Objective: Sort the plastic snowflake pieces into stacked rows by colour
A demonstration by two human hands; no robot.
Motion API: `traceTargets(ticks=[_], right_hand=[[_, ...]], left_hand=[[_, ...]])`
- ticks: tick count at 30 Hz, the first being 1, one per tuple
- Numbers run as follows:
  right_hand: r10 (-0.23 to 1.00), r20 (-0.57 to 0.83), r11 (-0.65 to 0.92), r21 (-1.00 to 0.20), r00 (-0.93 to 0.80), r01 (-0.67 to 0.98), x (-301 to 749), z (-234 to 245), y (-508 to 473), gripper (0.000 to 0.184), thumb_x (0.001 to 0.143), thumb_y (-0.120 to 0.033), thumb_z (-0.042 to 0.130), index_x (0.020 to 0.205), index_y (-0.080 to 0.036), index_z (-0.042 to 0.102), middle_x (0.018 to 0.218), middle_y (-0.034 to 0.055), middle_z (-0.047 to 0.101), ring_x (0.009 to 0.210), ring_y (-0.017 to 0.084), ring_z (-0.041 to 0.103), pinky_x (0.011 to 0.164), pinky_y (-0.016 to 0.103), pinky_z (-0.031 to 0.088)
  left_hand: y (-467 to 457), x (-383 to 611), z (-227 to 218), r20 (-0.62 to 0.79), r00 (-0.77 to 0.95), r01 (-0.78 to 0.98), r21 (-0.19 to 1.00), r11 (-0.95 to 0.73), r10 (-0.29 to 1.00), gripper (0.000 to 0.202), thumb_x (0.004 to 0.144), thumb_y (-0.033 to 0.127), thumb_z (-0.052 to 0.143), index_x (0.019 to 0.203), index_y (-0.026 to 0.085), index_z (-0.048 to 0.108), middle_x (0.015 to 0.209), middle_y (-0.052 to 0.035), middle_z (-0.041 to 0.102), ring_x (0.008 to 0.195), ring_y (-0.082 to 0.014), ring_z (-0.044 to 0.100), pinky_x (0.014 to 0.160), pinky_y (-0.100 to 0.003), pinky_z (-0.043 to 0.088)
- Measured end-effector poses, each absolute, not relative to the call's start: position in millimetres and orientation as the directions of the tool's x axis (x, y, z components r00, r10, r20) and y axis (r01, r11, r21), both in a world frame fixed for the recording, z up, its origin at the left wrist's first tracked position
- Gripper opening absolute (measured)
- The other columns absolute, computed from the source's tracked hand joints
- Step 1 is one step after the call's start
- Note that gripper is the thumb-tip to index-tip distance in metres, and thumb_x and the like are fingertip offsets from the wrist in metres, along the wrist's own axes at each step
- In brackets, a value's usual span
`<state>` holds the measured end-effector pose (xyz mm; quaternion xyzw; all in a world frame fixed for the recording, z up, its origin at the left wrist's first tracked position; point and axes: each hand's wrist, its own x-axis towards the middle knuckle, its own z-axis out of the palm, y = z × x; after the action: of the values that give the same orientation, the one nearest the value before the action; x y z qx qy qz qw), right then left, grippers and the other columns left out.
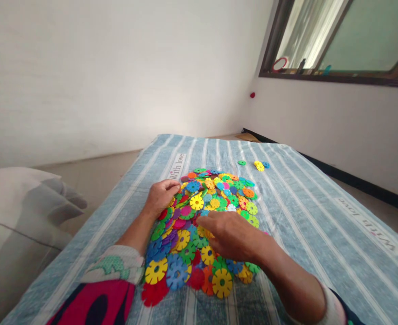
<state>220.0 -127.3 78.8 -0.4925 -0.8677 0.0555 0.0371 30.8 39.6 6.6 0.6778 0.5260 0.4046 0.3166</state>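
A heap of flat, notched plastic flower discs [196, 202] in yellow, green, blue, red, orange, purple and pink lies on the striped cloth. At the heap's upper left edge is my left hand [161, 197], its thumb and fingers drawn together; what they hold, if anything, is hidden. My right hand [231, 232] reaches over the middle of the heap with its fingers curled down among the discs. Its fingertips are closed, and I cannot see what is between them. Nearest me lie a large yellow disc [222, 283] and a red disc [154, 292].
Beyond the heap, a green disc [241, 163] and a small yellow cluster [259, 165] beside a blue disc [266, 165] lie apart. The blue striped cloth [307, 216] covers the surface. White sheer fabric [19, 216] stands at the left; walls rise behind and right.
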Motion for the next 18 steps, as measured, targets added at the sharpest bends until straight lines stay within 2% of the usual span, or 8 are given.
traceTargets(ticks=[3,9,18], right_hand=[[0.863,-0.028,0.500,-0.084,-0.504,0.862,212.8,81.5,-126.8,0.025,0.081,-0.011,0.050,0.102,-0.017,0.060,0.088,0.0078,0.066,0.062,0.013,0.051,0.050,0.028,0.021],[0.863,-0.122,0.490,-0.034,-0.490,0.871,202.9,87.6,-124.8,0.021,0.082,-0.010,0.050,0.096,-0.017,0.064,0.086,0.0079,0.064,0.058,0.011,0.047,0.048,0.027,0.018],[0.842,-0.104,0.531,-0.010,-0.529,0.847,207.2,81.8,-125.1,0.019,0.086,-0.013,0.049,0.093,-0.019,0.065,0.082,0.0058,0.061,0.056,0.010,0.041,0.049,0.027,0.019]], left_hand=[[39.6,31.4,5.8,0.223,0.115,0.441,0.862,-0.251,0.968,0.027,0.063,0.038,0.059,0.076,0.018,0.071,0.077,-0.0016,0.074,0.076,-0.0208,0.066,0.073,-0.029,0.050],[39.1,32.5,3.6,0.245,0.111,0.442,0.856,-0.269,0.963,0.026,0.065,0.037,0.059,0.076,0.018,0.072,0.077,-0.0013,0.073,0.077,-0.0201,0.066,0.075,-0.029,0.050],[36.2,32.9,7.1,0.251,0.119,0.446,0.851,-0.278,0.961,0.026,0.064,0.037,0.059,0.075,0.017,0.072,0.076,-0.0017,0.073,0.077,-0.0202,0.065,0.075,-0.028,0.049]])
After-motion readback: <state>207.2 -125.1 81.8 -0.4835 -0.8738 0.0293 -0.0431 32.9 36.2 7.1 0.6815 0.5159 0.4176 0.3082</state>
